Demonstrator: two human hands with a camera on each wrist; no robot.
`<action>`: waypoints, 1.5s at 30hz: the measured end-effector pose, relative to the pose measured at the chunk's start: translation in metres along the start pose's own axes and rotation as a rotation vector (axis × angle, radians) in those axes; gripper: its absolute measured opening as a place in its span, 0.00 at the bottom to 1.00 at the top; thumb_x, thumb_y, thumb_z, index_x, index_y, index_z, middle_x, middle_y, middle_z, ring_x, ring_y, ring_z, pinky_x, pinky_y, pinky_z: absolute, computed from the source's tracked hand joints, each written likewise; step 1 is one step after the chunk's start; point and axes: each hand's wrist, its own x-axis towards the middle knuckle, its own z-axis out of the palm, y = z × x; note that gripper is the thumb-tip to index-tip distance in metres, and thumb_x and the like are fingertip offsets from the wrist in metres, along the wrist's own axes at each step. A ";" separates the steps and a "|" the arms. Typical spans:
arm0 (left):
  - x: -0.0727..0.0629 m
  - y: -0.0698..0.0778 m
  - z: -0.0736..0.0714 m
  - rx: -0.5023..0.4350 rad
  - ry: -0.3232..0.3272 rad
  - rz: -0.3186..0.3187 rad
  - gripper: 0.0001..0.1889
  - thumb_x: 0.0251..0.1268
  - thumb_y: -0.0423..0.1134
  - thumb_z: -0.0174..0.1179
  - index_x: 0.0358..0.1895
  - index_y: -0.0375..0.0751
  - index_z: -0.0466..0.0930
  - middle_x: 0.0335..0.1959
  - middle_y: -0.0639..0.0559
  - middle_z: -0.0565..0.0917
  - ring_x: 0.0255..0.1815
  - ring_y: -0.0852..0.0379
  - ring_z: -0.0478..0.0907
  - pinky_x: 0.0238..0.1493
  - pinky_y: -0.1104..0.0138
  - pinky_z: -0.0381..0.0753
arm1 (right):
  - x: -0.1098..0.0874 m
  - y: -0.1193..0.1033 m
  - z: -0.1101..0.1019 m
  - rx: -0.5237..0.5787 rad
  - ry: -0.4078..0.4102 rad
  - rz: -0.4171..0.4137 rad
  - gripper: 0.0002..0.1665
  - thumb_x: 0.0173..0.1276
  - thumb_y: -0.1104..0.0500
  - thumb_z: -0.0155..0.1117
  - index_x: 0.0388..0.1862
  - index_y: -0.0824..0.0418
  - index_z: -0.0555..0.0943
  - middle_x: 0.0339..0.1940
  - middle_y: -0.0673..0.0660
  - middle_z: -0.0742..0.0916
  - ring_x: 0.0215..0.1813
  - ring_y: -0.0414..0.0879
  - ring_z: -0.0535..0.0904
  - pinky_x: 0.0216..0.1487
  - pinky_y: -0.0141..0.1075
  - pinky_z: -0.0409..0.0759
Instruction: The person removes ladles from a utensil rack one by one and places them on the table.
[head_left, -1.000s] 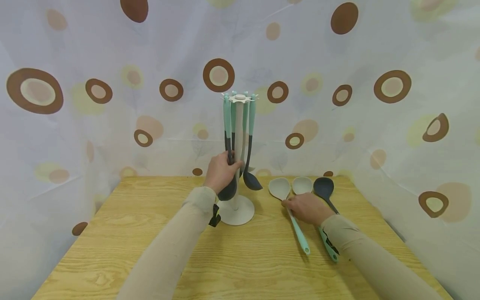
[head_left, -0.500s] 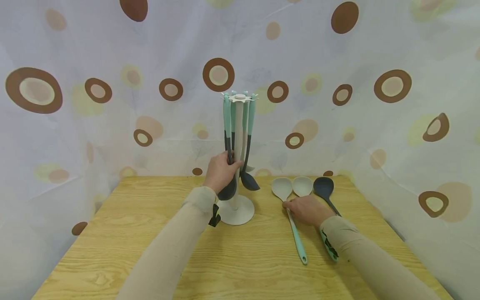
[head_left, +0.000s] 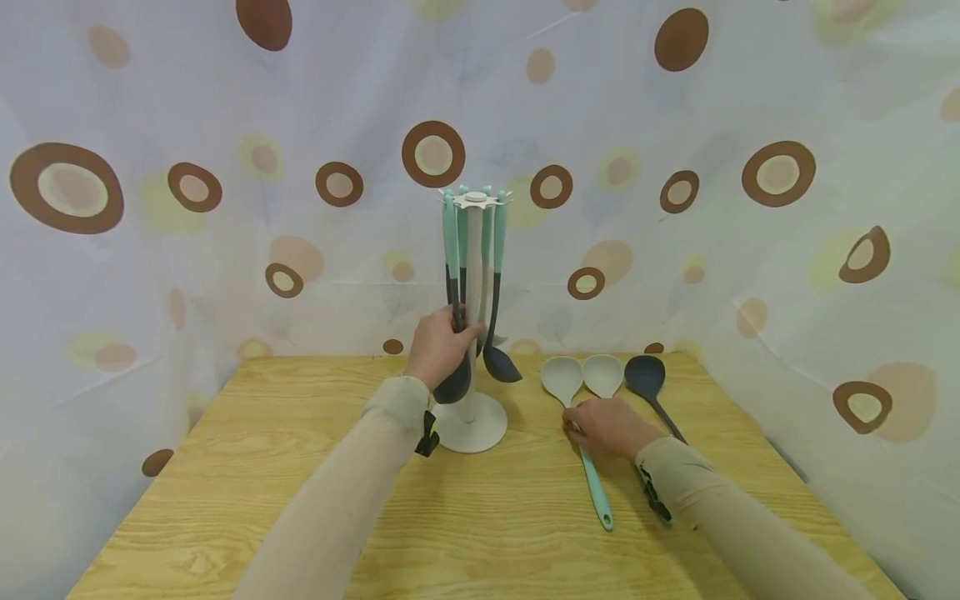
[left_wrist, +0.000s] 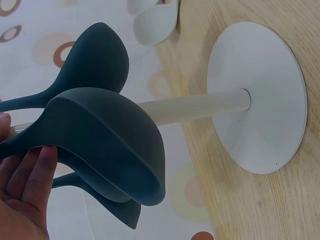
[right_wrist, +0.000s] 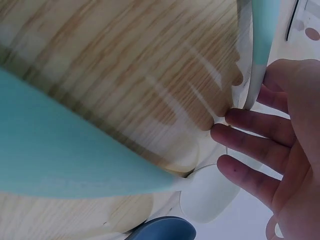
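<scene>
My left hand (head_left: 438,346) grips the pole of a white utensil stand (head_left: 480,433), with dark stems of hanging ladles caught inside the grip. A dark ladle (head_left: 501,367) hangs by its mint handle right of the pole. In the left wrist view the bowl of another dark ladle (left_wrist: 115,135) covers part of the pole and some fingers. My right hand (head_left: 611,427) pinches the neck of a white ladle (head_left: 562,377) lying on the table; the right wrist view has its thumb and index finger at the neck, the other fingers extended.
A second white ladle (head_left: 602,375) and a dark ladle (head_left: 645,377) lie side by side, partly under the right hand and forearm. All rest on a wooden table (head_left: 315,517). Behind hangs a patterned curtain (head_left: 480,75).
The white ladle has turned slightly in my right hand, its handle end coming nearer and its bowl shifting right. The hanging dark ladle swung a little. My left hand stays on the stand.
</scene>
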 end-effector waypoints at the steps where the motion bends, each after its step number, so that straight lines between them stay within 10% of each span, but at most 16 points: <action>1: 0.000 0.000 0.000 0.001 -0.001 -0.001 0.19 0.71 0.48 0.63 0.56 0.40 0.81 0.39 0.47 0.86 0.44 0.50 0.84 0.47 0.56 0.83 | 0.000 0.000 0.000 -0.003 0.007 -0.005 0.02 0.69 0.55 0.68 0.35 0.50 0.83 0.22 0.45 0.82 0.21 0.34 0.70 0.20 0.32 0.68; 25: 0.001 -0.003 0.000 -0.007 -0.003 0.000 0.21 0.71 0.49 0.63 0.58 0.39 0.81 0.42 0.46 0.87 0.47 0.50 0.84 0.50 0.54 0.83 | 0.002 0.003 0.000 -0.007 -0.003 0.011 0.03 0.69 0.54 0.68 0.37 0.52 0.84 0.22 0.47 0.83 0.19 0.36 0.68 0.19 0.33 0.66; 36: 0.003 -0.005 0.000 0.011 -0.002 0.018 0.19 0.71 0.51 0.62 0.55 0.41 0.81 0.39 0.48 0.86 0.44 0.51 0.84 0.47 0.56 0.83 | 0.017 -0.012 -0.018 0.053 0.269 0.005 0.05 0.73 0.56 0.63 0.35 0.50 0.84 0.23 0.43 0.82 0.17 0.33 0.63 0.19 0.30 0.62; 45: 0.002 -0.004 0.001 0.012 -0.004 0.011 0.20 0.71 0.51 0.62 0.56 0.41 0.81 0.38 0.48 0.86 0.44 0.51 0.84 0.47 0.56 0.83 | 0.045 -0.040 -0.054 0.163 0.324 0.029 0.10 0.76 0.55 0.59 0.38 0.50 0.87 0.27 0.43 0.85 0.23 0.35 0.74 0.25 0.33 0.73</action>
